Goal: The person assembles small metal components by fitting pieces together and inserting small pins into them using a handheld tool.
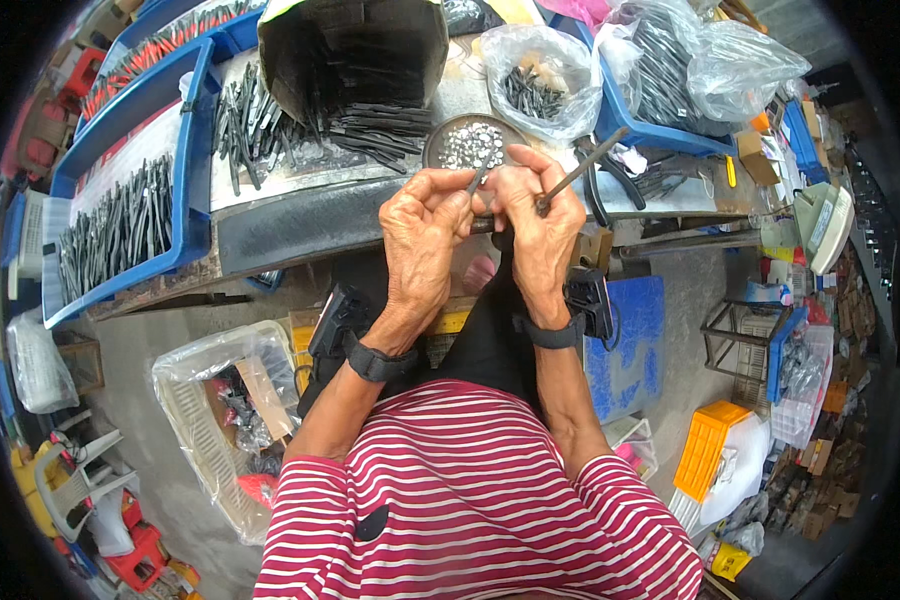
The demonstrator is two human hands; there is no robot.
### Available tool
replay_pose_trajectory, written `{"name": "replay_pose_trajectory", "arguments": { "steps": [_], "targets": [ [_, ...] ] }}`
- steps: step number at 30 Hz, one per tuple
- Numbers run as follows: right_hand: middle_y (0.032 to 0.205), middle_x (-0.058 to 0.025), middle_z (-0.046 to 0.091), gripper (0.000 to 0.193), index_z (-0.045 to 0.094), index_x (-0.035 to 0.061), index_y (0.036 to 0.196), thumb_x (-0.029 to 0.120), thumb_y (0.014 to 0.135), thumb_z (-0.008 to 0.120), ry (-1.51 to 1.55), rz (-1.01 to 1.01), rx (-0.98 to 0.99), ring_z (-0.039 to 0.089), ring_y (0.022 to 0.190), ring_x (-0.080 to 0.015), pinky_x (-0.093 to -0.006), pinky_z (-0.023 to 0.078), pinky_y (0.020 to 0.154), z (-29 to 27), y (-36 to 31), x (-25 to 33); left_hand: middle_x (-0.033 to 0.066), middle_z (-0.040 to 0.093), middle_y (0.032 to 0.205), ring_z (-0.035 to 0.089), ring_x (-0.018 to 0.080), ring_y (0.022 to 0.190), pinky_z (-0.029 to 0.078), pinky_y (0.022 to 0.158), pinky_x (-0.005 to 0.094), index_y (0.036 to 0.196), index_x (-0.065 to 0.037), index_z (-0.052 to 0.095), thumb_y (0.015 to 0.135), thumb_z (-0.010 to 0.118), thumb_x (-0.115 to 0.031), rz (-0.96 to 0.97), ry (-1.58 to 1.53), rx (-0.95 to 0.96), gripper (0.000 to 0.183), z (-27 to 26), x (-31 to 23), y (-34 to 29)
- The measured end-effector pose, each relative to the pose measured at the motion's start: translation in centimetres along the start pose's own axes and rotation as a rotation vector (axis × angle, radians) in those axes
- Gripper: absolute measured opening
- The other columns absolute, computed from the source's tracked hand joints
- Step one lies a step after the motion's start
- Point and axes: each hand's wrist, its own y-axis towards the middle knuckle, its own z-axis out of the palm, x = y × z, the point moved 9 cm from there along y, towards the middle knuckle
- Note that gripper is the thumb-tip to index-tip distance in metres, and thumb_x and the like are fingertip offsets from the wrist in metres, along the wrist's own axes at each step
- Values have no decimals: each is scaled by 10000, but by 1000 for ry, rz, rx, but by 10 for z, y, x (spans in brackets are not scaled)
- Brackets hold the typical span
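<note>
Over the near edge of the bench, my left hand [420, 225] pinches a slim dark strip [478, 178] between thumb and fingers. Close beside it, my right hand [537, 215] is closed around a thin brownish rod [592, 165] that slants up to the right. Its thumb and forefinger meet near the left fingertips; whether they pinch anything else is hidden. Just beyond both hands lies a round dish [428, 152] of small shiny silvery pieces. Slim black pieces [375, 130] spill from a cardboard box [300, 60] lying on its side.
Blue trays [192, 190] of slim dark pieces stand on the left. Plastic bags [580, 115] of dark parts sit behind my right hand. Pliers with black handles [610, 175] lie to the right. On the floor are a white crate [185, 400] and an orange crate [707, 450].
</note>
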Motion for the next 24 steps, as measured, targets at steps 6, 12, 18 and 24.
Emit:
{"name": "replay_pose_trajectory", "arguments": {
  "steps": [6,12,18,24],
  "targets": [
    [740,-74,575,316,491,-59,1051,119,807,584,285,128,16,467,524,-64,-187,383,458,0,3,-21,44,572,708,444,44,575,368,524,152,957,40,544,797,486,24,-29,-50,53,171,2,1,-4],
    [698,-72,580,276,510,-49,1000,133,808,587,76,63,72,465,508,-62,-177,372,452,4,-2,-11,48,577,721,451,47,579,371,533,144,956,38,546,794,493,21,7,-74,92,171,2,-2,-4],
    [694,-40,574,260,533,-22,964,139,780,622,123,34,56,494,532,-64,-180,391,454,6,-5,-10,19,529,673,443,47,585,371,537,157,941,41,549,797,494,22,-20,-55,26,155,-2,-2,-5],
    [636,-11,548,157,566,0,839,131,775,627,15,29,112,483,517,-57,-180,380,437,8,-6,-11,3,506,675,433,48,589,370,553,168,942,42,543,796,503,18,30,-53,47,153,1,-5,-8]
  ]
}}
